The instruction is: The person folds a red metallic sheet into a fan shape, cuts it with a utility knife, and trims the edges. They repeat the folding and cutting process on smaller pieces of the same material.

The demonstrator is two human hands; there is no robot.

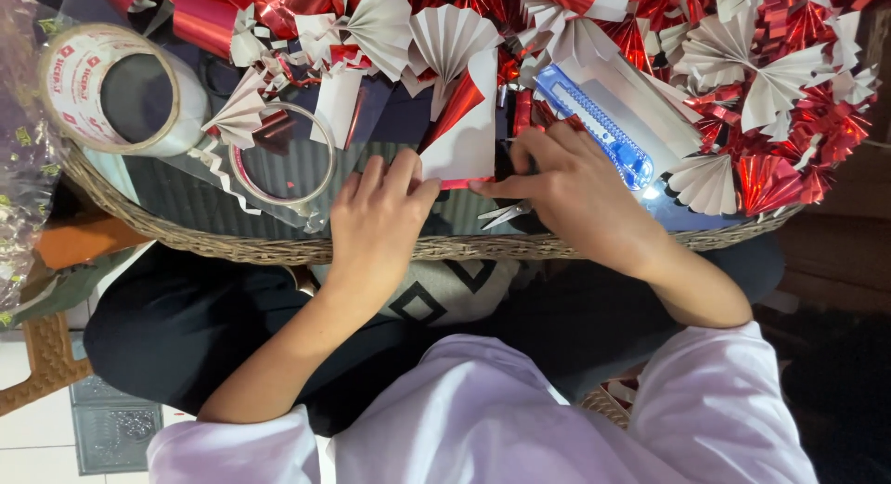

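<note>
A white paper sheet with a red foil underside [469, 136] lies on a round wicker-rimmed table [232, 248]. Its near edge is turned up in a narrow red fold. My left hand [379, 226] presses that fold from the left with thumb and fingers. From the right, my right hand [577, 204] pinches the same edge with its fingertips. Metal scissors [506, 213] lie partly hidden beneath my right hand.
A blue utility knife [599, 127] rests on a grey sheet just beyond my right hand. A large tape roll [56, 85] and a thin clear tape ring [327, 159] sit to the left. Several folded red and white paper fans [761, 76] are heaped along the far side.
</note>
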